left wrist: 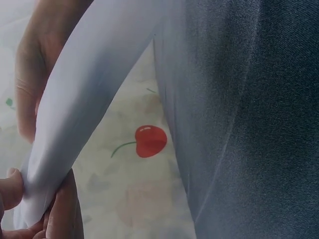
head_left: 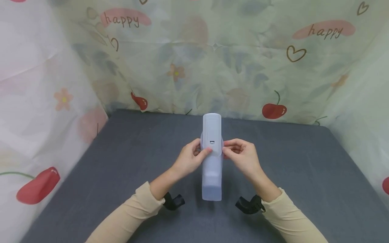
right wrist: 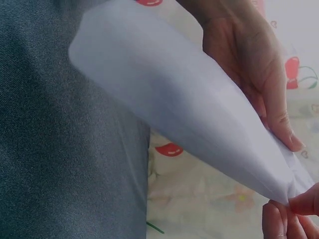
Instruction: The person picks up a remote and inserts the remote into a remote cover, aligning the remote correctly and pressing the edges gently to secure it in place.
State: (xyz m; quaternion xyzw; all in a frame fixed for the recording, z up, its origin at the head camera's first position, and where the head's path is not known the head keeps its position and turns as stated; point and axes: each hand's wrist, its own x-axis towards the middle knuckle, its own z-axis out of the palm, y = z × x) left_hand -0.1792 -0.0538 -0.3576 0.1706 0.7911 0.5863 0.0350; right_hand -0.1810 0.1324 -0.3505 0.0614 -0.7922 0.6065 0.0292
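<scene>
A long, pale white plastic device (head_left: 212,128) is held at the middle of the table, its far end carrying a panel with a small dark slot. Its lower part (head_left: 211,179) looks smooth and slightly translucent, widening into a blunt end towards me. My left hand (head_left: 189,157) grips the left side, thumb on the face below the slot. On the right edge, my right hand (head_left: 243,155) pinches the device between thumb and fingers. The right wrist view shows the smooth underside (right wrist: 174,94) and the fingertips at its narrow end. Exactly what kind of device it is stays unclear.
A dark grey cloth-covered table (head_left: 136,145) lies beneath the hands. Patterned curtain (head_left: 194,67) with cherries and hearts hangs around the back and sides. Black wrist mounts (head_left: 174,201) jut inward near both cuffs.
</scene>
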